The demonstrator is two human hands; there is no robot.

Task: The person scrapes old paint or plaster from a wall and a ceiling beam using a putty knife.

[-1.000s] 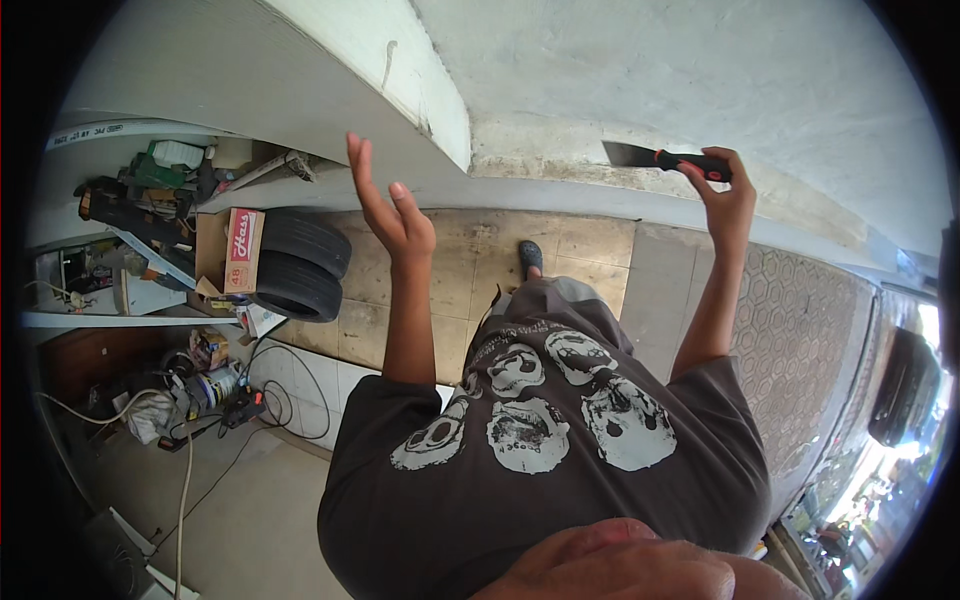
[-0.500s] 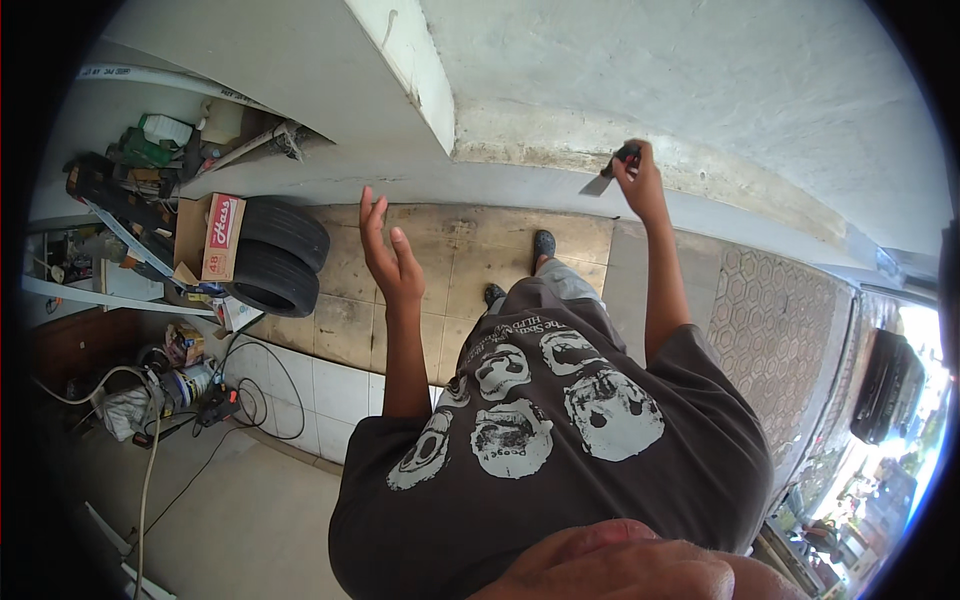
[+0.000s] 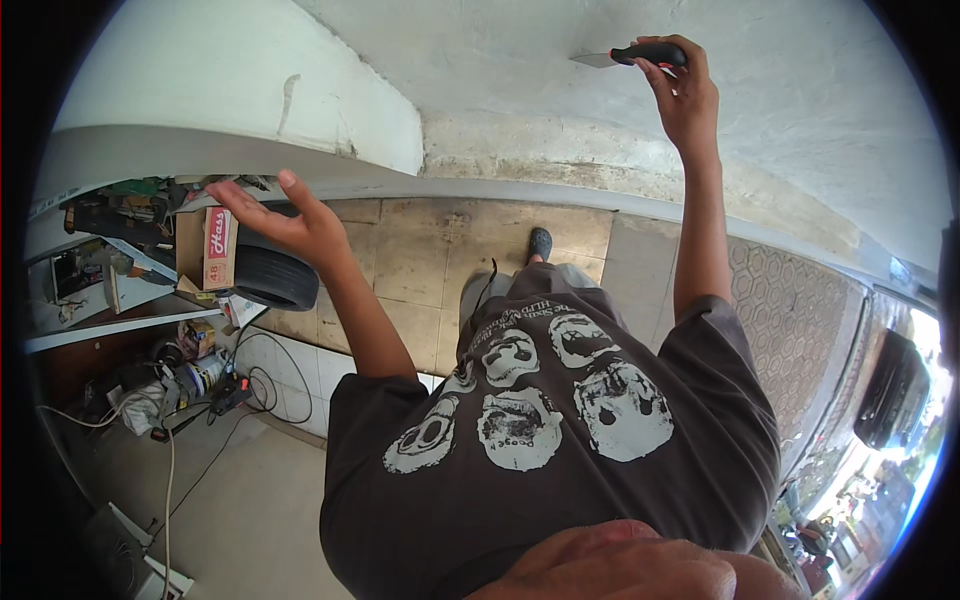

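gripping the black handle of a scraper (image 3: 628, 55), the right hand (image 3: 682, 100) is raised overhead so the flat blade lies against the rough plaster ceiling (image 3: 800, 130) just beside it. the left hand (image 3: 290, 225) is open and empty, palm up, held out to the side seemingly for balance, with a tyre (image 3: 275, 278) and cardboard box (image 3: 208, 248) far beneath it.

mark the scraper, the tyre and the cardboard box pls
scraper (image 3: 645, 53), head view, on its black handle in the right hand (image 3: 685, 100).
tyre (image 3: 272, 277), head view, on its black tread.
cardboard box (image 3: 190, 250), head view, on its brown side.
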